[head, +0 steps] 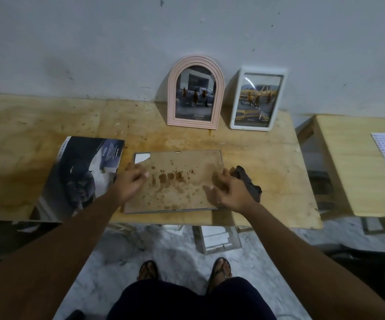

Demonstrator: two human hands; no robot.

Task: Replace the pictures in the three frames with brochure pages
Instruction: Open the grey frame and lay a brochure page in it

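The third frame (175,181) lies face down on the table (267,162), both hands on its backing: left hand (130,181) and right hand (227,190) loosely curled, gripping nothing. Two frames (195,93) already show car pages, so the backing likely comes off next, then a page from the brochure (83,172).

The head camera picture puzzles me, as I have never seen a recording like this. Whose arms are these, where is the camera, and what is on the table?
There is no machine here. A person wears a camera on the head, so you look down along their own arms. The left hand and right hand rest on a flat frame lying back side up on the wooden table; neither clearly grips anything. A dark cloth lies beside the right hand. Left of the frame lies a car brochure. Against the wall stand a pink arched frame and a white frame, both showing car pictures.
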